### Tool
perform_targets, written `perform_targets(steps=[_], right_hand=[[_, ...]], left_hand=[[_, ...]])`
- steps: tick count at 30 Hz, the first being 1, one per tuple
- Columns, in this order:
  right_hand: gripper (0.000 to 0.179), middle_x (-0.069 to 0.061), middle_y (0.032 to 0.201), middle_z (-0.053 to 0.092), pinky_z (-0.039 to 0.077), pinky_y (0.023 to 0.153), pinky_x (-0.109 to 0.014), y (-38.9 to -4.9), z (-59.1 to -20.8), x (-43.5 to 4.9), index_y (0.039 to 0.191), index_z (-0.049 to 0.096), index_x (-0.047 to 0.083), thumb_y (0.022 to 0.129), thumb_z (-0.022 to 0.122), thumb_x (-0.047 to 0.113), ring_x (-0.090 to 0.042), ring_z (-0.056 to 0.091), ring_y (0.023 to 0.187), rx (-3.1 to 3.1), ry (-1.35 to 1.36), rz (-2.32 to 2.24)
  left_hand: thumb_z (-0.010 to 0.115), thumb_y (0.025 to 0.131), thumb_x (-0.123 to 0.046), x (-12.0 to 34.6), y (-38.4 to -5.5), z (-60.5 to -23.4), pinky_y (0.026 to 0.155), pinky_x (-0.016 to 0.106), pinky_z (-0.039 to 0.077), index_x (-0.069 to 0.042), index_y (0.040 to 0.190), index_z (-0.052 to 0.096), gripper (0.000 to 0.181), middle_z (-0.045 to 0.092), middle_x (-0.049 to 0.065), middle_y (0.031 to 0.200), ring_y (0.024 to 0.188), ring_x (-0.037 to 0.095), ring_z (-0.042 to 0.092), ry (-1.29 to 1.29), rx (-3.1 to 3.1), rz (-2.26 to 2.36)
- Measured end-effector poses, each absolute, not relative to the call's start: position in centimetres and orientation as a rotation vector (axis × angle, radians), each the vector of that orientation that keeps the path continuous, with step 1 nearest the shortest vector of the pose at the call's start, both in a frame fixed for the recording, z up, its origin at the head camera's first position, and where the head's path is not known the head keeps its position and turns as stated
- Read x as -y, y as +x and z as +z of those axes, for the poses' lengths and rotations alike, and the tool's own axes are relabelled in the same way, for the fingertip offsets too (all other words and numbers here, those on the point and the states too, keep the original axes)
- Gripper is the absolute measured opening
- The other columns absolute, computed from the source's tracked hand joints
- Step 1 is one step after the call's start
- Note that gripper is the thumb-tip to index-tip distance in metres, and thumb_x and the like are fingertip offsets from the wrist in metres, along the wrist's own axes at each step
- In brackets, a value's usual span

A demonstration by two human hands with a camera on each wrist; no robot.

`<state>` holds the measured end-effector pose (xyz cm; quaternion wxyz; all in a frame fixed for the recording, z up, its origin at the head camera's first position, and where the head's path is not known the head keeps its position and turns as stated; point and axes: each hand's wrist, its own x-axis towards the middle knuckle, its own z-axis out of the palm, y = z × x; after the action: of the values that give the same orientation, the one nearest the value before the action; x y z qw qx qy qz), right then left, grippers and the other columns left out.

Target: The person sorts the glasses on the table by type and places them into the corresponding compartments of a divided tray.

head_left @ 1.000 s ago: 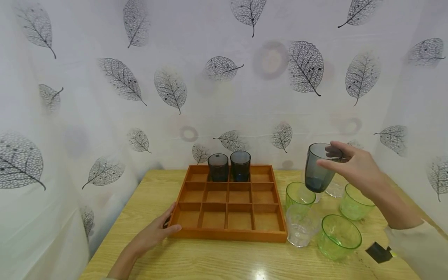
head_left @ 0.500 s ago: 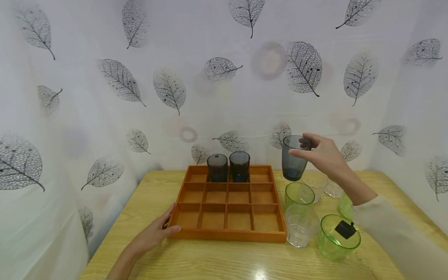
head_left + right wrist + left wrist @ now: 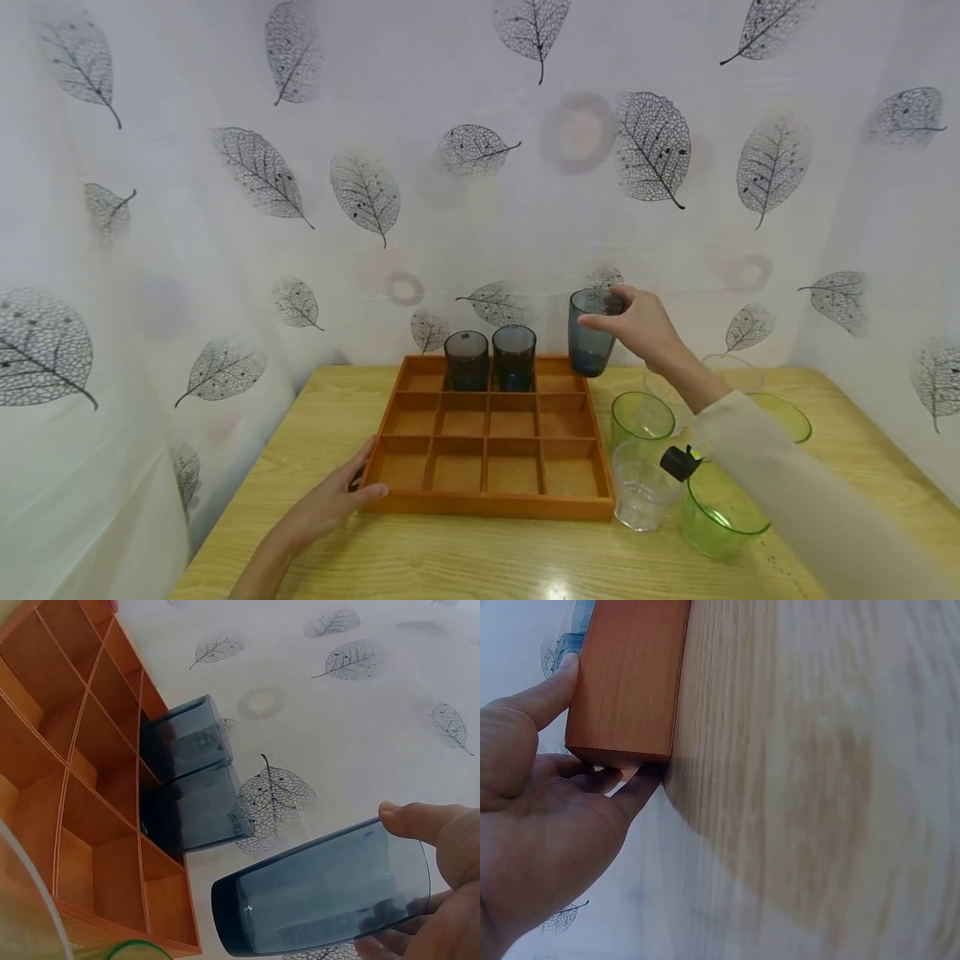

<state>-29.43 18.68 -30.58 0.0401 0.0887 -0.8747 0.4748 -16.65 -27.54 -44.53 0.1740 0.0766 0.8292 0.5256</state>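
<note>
My right hand [image 3: 637, 327] pinches a smoky blue-grey glass [image 3: 588, 346] near its rim, thumb on one side and fingers on the other. In the head view its base overlaps the back right corner of the wooden compartment tray [image 3: 487, 503]. In the right wrist view the glass [image 3: 322, 892] is held apart from the tray. Two matching dark glasses, a left one [image 3: 467, 362] and a right one [image 3: 514, 360], stand in the two middle compartments of the back row. My left hand [image 3: 321, 507] grips the tray's front left corner, thumb at the front wall and fingers along the side.
Right of the tray stand a green glass [image 3: 642, 417], a clear glass [image 3: 639, 492] and another green glass [image 3: 716, 521]. Farther back, my right sleeve [image 3: 780, 467] partly covers another green glass [image 3: 787, 417] and clear glassware. A leaf-patterned curtain [image 3: 450, 217] hangs behind the table [image 3: 420, 558].
My right hand has carried the dark glass leftward from above the glasses at right to the tray's back right corner. My left hand and the tray have stayed put.
</note>
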Motion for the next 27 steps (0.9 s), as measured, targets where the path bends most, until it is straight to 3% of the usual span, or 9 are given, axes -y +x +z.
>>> perform_targets(steps=[5,12,18,27], right_hand=[[0.090,-0.026,0.162,0.033,0.036,0.115,-0.059,-30.6,-31.6,-17.8,0.161,0.029,-0.004,0.095,0.077,0.035,-0.044,0.033,0.148,2.697,0.232,1.456],[0.081,-0.028,0.148,0.047,0.044,0.108,-0.055,-31.9,-33.0,-16.7,0.154,0.039,-0.008,0.094,0.078,0.029,-0.043,0.047,0.134,2.674,0.224,1.506],[0.091,-0.028,0.159,0.037,0.039,0.113,-0.057,-32.6,-33.9,-16.0,0.159,0.029,-0.007,0.093,0.079,0.030,-0.044,0.037,0.145,2.695,0.184,1.490],[0.090,-0.028,0.161,0.034,0.043,0.110,-0.055,-33.1,-35.2,-15.3,0.159,0.031,-0.006,0.092,0.081,0.027,-0.044,0.040,0.142,2.700,0.148,1.519]], left_hand=[[0.059,0.107,-0.032,27.5,-16.7,-44.5,0.119,0.069,0.013,-0.012,0.167,0.001,0.086,-0.004,0.017,0.172,0.154,0.047,0.000,0.219,-2.349,1.486],[0.059,0.107,-0.031,27.5,-16.7,-44.5,0.118,0.069,0.014,-0.012,0.167,0.001,0.086,-0.004,0.018,0.172,0.153,0.049,0.001,0.208,-2.346,1.486],[0.059,0.107,-0.030,27.6,-16.8,-44.8,0.119,0.067,0.016,-0.010,0.167,0.001,0.086,-0.003,0.019,0.171,0.153,0.050,0.003,0.230,-2.335,1.503],[0.059,0.107,-0.030,27.6,-16.7,-44.6,0.119,0.067,0.016,-0.010,0.167,0.001,0.086,-0.004,0.018,0.171,0.153,0.049,0.003,0.232,-2.337,1.507]])
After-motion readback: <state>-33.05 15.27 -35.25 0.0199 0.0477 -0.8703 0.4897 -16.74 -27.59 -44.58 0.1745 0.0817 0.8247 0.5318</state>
